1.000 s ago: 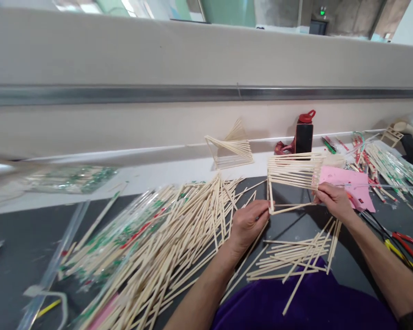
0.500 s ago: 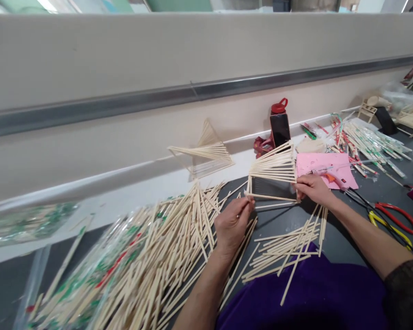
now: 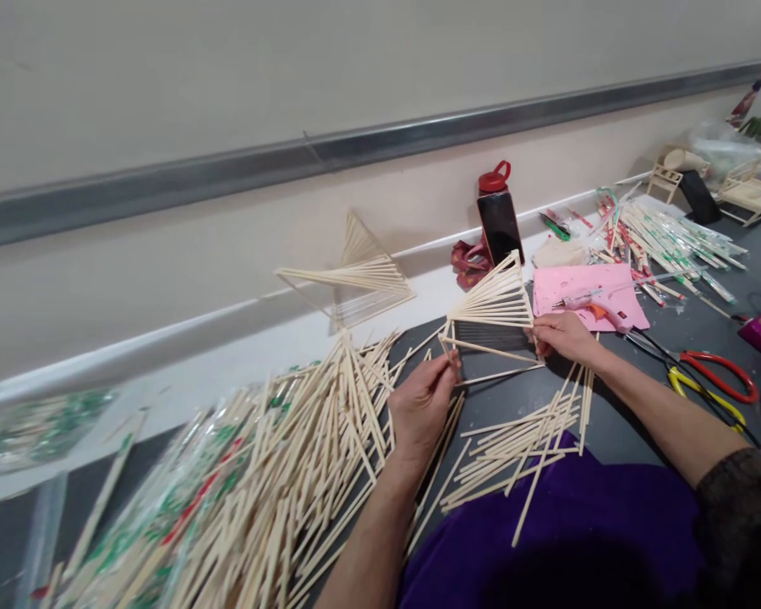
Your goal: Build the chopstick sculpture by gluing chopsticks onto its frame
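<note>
I am pinching the near left corner of a small stick frame (image 3: 515, 292) with my left hand (image 3: 422, 406), thumb and fingers closed on it, while my right hand (image 3: 564, 336) is closing its fingertips around the frame's right side. The frame is sitting between both sets of fingertips, held up at a tilt.

As for how far this is getting: a row of thin sticks is already spanning the upper part, fanning from the left end and spreading toward the right, and it appears to be holding together as one piece. Below that fan, nearer my fingers, only a few single sticks are forming the outline, and the space among them is standing open. I am judging the work as partly built, but I cannot tell how many sticks it is lacking or whether every joint is firm.

Loose short sticks (image 3: 520, 444) are lying on my side of the fingertips, and a larger stick pile (image 3: 317, 448) is spreading to the left of my left fingers. Beyond my right fingers, a glue gun (image 3: 599, 306) is resting on a pink sheet (image 3: 551, 283), with neither hand touching it. Past my left fingers, a second twisted frame (image 3: 380, 277) is standing by the wall (image 3: 228, 279).
</note>
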Available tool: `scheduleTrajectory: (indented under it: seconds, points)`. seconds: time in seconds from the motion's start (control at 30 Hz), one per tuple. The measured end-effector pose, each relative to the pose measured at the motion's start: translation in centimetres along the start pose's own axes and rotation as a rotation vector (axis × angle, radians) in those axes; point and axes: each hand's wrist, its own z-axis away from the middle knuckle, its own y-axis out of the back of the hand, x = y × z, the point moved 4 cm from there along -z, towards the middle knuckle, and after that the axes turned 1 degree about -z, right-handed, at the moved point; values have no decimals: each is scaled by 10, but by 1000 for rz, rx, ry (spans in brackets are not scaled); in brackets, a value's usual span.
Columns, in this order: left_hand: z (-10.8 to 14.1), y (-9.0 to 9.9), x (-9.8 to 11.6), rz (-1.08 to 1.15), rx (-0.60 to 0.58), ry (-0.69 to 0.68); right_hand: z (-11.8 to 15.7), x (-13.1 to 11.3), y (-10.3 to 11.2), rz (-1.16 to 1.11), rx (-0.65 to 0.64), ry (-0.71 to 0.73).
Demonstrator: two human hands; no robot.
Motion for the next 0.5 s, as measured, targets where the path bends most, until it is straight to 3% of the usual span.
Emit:
scheduleTrajectory:
  seconds: [0.23, 0.5]
  points:
    - [1, -4, -6, 47, 0, 112, -4, 5, 3, 20, 39, -10]
    - [2, -5, -4, 99, 12, 181, -4, -1, 36, 84, 113, -74]
